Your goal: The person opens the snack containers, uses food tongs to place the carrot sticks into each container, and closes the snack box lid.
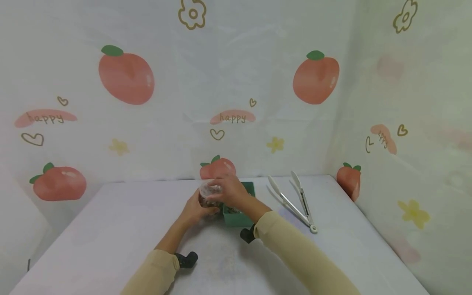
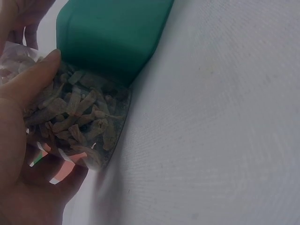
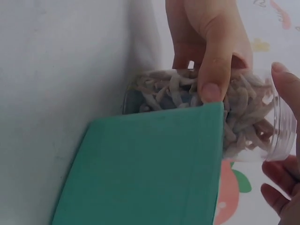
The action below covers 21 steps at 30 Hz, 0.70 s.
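Note:
A clear plastic jar [image 3: 248,108] packed with pale brownish dried pieces stands upright on the table. My left hand [image 1: 193,211] grips it around the side, thumb across the front in the right wrist view. Over the jar's top, my right hand [image 1: 230,190] has thumb and fingers around the clear lid [image 3: 285,131], which sits at the mouth. Right beside the jar is a green rectangular box [image 1: 237,220], with some small light and dark material inside, partly hidden behind my right hand and forearm.
Tongs [image 1: 295,207] with white tips lie spread on the table [image 1: 110,237], right of the green box. A white sheet [image 1: 236,57] printed with peaches and flowers hangs behind the table's back edge and along the right.

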### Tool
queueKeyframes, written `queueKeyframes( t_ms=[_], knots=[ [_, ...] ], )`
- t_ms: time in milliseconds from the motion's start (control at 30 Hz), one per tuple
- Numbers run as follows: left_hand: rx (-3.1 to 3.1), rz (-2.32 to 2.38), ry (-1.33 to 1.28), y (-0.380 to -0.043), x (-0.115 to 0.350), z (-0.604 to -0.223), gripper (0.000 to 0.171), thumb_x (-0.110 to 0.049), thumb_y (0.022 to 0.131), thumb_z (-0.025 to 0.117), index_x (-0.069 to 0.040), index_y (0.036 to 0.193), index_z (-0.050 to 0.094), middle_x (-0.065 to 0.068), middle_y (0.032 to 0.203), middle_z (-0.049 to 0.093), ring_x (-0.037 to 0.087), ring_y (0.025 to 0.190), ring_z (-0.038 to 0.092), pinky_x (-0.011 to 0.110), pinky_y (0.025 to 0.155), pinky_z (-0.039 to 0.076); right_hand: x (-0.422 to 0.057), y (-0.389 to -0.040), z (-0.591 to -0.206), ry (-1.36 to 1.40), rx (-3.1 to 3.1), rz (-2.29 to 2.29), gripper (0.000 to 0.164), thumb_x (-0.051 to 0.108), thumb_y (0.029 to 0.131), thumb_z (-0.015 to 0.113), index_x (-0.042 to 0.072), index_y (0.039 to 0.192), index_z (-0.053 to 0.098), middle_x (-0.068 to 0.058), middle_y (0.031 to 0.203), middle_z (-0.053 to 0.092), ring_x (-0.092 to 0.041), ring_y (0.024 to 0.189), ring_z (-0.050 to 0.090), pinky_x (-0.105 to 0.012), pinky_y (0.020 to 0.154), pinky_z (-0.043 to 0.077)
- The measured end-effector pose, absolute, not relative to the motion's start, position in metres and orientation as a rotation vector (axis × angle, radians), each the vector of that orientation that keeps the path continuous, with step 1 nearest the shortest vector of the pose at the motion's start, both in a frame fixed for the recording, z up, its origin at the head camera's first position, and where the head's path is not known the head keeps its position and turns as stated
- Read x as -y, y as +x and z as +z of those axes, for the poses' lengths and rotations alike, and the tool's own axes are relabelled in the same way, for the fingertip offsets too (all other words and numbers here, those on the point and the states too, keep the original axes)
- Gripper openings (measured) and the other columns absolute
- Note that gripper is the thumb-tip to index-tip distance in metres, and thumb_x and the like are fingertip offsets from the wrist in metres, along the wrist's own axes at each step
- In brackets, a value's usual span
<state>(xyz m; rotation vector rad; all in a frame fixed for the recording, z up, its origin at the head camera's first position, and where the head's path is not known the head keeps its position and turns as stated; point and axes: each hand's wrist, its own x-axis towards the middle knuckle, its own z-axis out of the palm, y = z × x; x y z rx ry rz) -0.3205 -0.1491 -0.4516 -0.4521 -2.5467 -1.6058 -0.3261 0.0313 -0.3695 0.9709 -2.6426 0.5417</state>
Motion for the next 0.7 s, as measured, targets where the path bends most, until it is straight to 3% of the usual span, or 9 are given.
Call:
queueKeyframes(
  t_ms=[400,567,700],
  knots=[
    [2.575,-1.641,-0.417,-0.322,0.147,-0.451,0.087,-0.030,0.072,0.087,-0.011,0.142,0.039,0.010,0.138,0.051,0.027,0.126,0.048,0.048,0.101,0.040,-0.023,-0.324,-0.375,0.778,2.604,0.573,0.048,0.053,0.072,0.082,0.016,0.099,0.068,0.000,0.102,0.056,-0.016,0.099,0.051,-0.032,0.083,0.047],
    [2.555,-1.638,-0.435,-0.322,0.147,-0.451,0.085,-0.028,0.072,0.088,-0.011,0.140,0.041,0.009,0.136,0.052,0.026,0.126,0.048,0.047,0.102,0.040,-0.030,-0.327,-0.369,0.891,2.702,0.720,0.048,0.043,0.079,0.079,0.012,0.115,0.068,0.000,0.115,0.063,-0.015,0.109,0.055,-0.032,0.089,0.047],
    [2.557,-1.604,-0.431,-0.321,0.148,-0.451,0.087,-0.026,0.071,0.088,-0.007,0.141,0.040,0.011,0.132,0.054,0.027,0.123,0.050,0.047,0.101,0.040,-0.043,-0.330,-0.364,1.031,2.822,0.780,0.054,0.033,0.087,0.074,0.014,0.135,0.059,-0.003,0.140,0.053,-0.019,0.131,0.045,-0.037,0.104,0.039]
  ],
)
